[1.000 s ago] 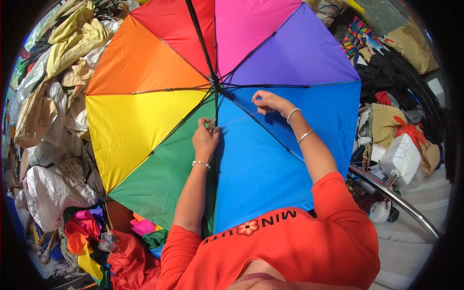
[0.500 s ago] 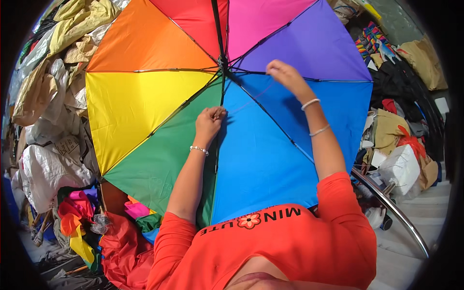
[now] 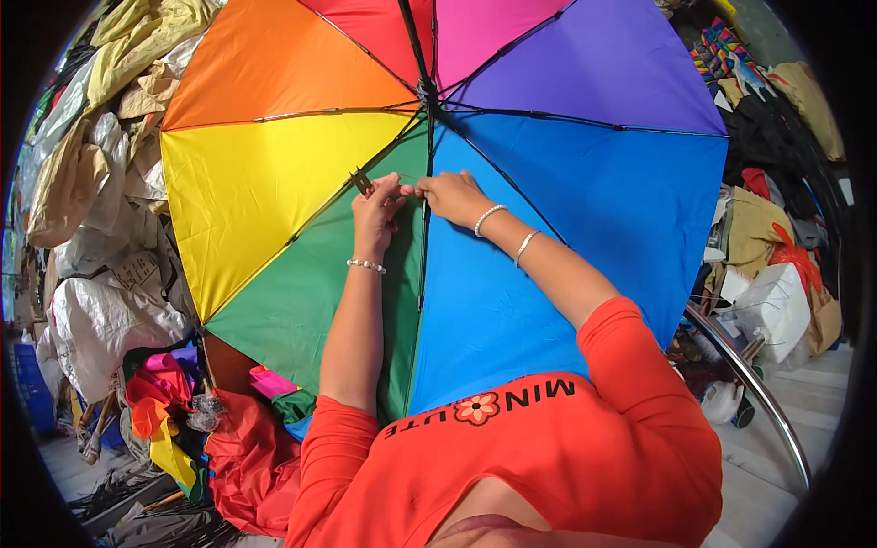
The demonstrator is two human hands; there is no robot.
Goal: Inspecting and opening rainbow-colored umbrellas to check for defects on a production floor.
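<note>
An open umbrella (image 3: 539,301) with panels in rainbow colours spreads in front of me, its black ribs and shaft facing me. My left hand (image 3: 375,217) is over the green panel, fingers closed; a small dark metal tool that looks like thread snips (image 3: 362,182) sticks out of it at the upper left. My right hand (image 3: 451,195) is pinched at the edge of the blue panel, almost touching the left fingertips. Both are beside the black rib (image 3: 424,239) between green and blue. A fine thread (image 3: 410,177) shows faintly between the fingers.
Pale sacks and cloth bundles (image 3: 114,315) are piled at the left. Red fabric (image 3: 245,457) and multicoloured cloth lie at the lower left. On the right are a curved chrome tube (image 3: 763,402), a white bag with a red tie (image 3: 772,306) and dark cloth (image 3: 776,151).
My right hand has come down and left to meet the left hand, which has shifted slightly left. The long stretched thread is now short, and the metal tool has come into sight.
</note>
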